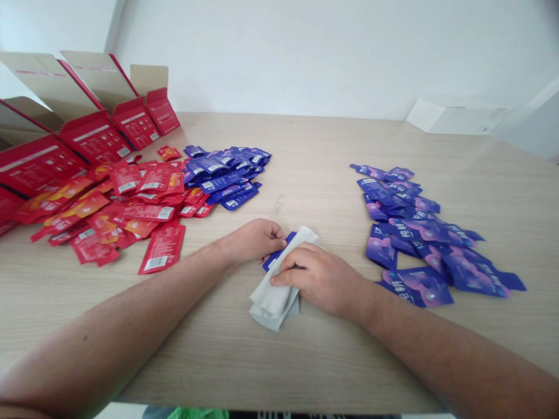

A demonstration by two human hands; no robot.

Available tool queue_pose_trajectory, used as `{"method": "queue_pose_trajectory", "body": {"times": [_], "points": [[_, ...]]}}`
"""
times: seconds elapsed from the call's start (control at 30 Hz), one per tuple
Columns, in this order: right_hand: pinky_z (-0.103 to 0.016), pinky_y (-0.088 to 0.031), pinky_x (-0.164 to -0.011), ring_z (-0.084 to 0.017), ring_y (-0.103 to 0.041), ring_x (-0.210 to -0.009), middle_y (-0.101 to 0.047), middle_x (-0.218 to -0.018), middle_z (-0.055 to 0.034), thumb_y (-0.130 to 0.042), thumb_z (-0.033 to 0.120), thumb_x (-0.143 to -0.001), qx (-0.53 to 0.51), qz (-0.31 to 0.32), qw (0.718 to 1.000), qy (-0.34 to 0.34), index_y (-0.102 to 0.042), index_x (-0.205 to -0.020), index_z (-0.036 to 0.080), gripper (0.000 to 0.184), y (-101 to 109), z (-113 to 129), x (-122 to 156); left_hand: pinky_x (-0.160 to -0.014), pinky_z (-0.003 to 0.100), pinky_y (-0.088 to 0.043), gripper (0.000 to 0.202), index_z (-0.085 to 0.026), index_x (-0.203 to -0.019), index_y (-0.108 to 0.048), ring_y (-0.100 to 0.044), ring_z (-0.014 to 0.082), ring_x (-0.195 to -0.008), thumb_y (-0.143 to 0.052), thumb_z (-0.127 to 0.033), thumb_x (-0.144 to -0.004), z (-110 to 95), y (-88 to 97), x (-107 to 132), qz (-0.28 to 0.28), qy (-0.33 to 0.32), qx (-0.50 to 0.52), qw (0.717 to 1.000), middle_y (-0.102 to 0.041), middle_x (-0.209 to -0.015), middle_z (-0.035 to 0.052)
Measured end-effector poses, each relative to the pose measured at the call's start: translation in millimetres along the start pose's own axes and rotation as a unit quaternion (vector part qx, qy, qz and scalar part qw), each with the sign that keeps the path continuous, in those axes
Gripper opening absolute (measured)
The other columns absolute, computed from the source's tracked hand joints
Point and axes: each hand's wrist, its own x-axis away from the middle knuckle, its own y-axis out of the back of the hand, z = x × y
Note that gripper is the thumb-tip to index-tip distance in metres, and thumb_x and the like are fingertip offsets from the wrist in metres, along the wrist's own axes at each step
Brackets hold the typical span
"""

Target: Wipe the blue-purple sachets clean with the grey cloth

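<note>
**Two hands work a white cloth over a blue packet at the middle of a counter**

Seen from above, two bare forearms reach in across a pale wooden counter (305,145). The left hand (255,240) is closed in a pinch on the edge of a small blue packet (283,243), which lies flat on the counter between the two hands. Most of the packet is hidden. The right hand (318,279) touches it from the other side, its fingers curled down over a folded white cloth (273,299) and holding it against the packet. The cloth's loose end trails toward the person.

This looks like wiping one packet while the other hand holds it steady. Any further stroke needs the pinch to stay firm so the slick packet does not slide.

Well out from the left hand is a loose heap of red packets (126,209), with a smaller heap of blue packets (227,171) just beside it. Beyond the right hand, purple packets (419,233) lie spread out.

At the far left, past the red heap, stand several open red boxes (94,137) with their flaps up. What is inside them cannot be seen. A flattened white carton (454,116) lies against the wall, far beyond the right hand.
</note>
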Motion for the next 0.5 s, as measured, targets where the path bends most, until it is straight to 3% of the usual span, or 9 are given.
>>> {"method": "queue_pose_trajectory", "body": {"times": [0.17, 0.37, 0.5], "points": [[-0.039, -0.047, -0.091, -0.021, -0.057, -0.101, -0.065, -0.103, -0.0065, -0.057, 0.003, -0.084, 0.011, -0.037, 0.997, -0.062, -0.068, -0.112, 0.023, 0.036, 6, -15, 2, -0.039, 0.018, -0.039, 0.019, -0.019, -0.08, -0.064, -0.053, 0.0087, -0.044, -0.054, -0.035, -0.082, 0, 0.2, -1, -0.003, -0.003, -0.01, 1.0, -0.059, -0.056, -0.0035], [-0.036, -0.047, -0.09, -0.021, -0.056, -0.102, -0.065, -0.104, -0.0054, -0.057, 0.014, -0.09, 0.002, -0.011, 1.0, -0.007, -0.068, -0.11, 0.024, 0.025, 3, -8, 1, -0.041, 0.018, -0.042, 0.016, -0.019, -0.079, -0.063, -0.054, 0.009, -0.045, -0.054, -0.031, -0.081, -3, 0.5, 1, 0.009, -0.007, 0.001, 1.0, -0.059, -0.056, -0.0038], [-0.039, -0.046, -0.092, -0.022, -0.056, -0.101, -0.065, -0.103, -0.0071, -0.057, 0.002, -0.082, 0.012, -0.048, 0.996, -0.075, -0.067, -0.111, 0.021, 0.036, 5, -17, 3, -0.039, 0.017, -0.04, 0.015, -0.018, -0.078, -0.063, -0.053, 0.0085, -0.044, -0.054, -0.031, -0.081, -2, 0.4, 0, 0.001, -0.002, -0.002, 1.0, -0.058, -0.055, -0.0041]]}}
